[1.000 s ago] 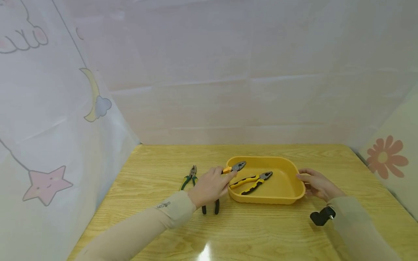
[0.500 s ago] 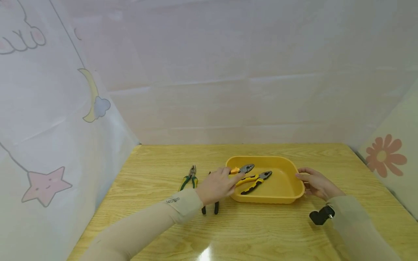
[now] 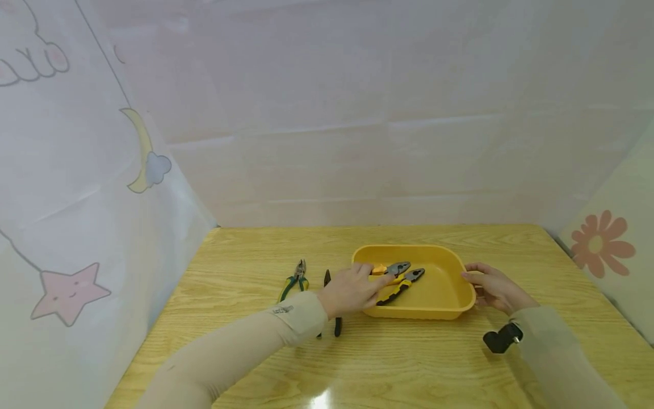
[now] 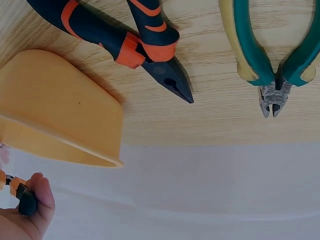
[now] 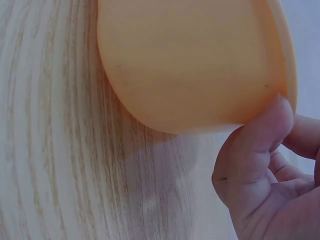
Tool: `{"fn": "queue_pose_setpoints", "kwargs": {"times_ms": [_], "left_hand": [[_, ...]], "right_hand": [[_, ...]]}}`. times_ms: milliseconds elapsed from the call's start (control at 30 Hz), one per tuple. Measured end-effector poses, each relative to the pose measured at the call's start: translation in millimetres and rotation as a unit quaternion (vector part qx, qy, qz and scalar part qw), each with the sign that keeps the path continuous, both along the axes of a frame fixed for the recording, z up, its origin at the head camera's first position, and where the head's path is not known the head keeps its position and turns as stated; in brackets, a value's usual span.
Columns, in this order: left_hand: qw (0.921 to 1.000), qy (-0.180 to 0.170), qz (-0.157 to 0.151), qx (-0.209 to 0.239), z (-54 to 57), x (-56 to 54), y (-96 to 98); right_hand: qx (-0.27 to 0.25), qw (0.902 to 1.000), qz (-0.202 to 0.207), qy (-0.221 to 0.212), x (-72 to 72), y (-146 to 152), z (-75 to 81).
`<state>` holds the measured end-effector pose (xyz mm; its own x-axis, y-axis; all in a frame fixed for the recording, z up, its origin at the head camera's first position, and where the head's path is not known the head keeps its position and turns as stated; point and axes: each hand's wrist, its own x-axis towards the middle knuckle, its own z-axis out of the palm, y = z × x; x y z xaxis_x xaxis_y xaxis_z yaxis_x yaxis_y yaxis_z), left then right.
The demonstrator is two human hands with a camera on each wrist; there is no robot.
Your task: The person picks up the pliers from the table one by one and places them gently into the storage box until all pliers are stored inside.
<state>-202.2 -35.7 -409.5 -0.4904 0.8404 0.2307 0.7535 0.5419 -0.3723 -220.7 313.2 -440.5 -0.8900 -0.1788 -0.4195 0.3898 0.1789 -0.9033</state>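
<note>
Left grip point(image 3: 349, 291) is curled round orange pliers point(image 3: 399, 268), farther over the tray point(image 3: 441, 292) now, basically in; right grip point(image 3: 497, 288) pinches rim point(image 5: 290, 57).

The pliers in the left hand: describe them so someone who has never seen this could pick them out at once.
On the wooden table stands a yellow tray. Over its left part, the left hand grips the pliers, orange beside their grey jaws. The yellow-and-black pair beside them lies in the tray; these are the only pliers held.
</note>
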Motion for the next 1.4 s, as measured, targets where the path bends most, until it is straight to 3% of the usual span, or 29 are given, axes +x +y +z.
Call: {"fn": "queue_pose_setpoints", "kwargs": {"times_ms": [267,433,667,900,1233,1400], "left_hand": [[0.9987,-0.042,0.012,-0.027,1.7,-4.6,7.3],[0.9975,-0.057,-0.001,-0.042,0.5,-10.1,13.2],[0.9961,-0.038,-0.038,-0.069,-2.3,-17.7,21.8],[0.9945,-0.036,-0.049,-0.085,-12.2,-30.3,31.9],[0.9854,-0.1,-0.027,-0.135,-8.7,-41.4,44.2],[0.9785,-0.11,-0.03,-0.172,-13.1,-47.2,48.2]], "right_hand": [[0.001,1.0,0.001,0.001,-0.1,1,-0.4],[0.006,1.0,0.001,0.003,0.0,2,-0.5],[-0.001,1.0,0.005,0.003,-0.4,3,-2.9],[-0.001,1.0,0.007,0.002,-0.2,3,-1.9],[0.002,1.0,0.0,-0.004,-0.5,2,-0.8],[-0.004,1.0,-0.003,-0.005,0.3,0,-1.8]]}}
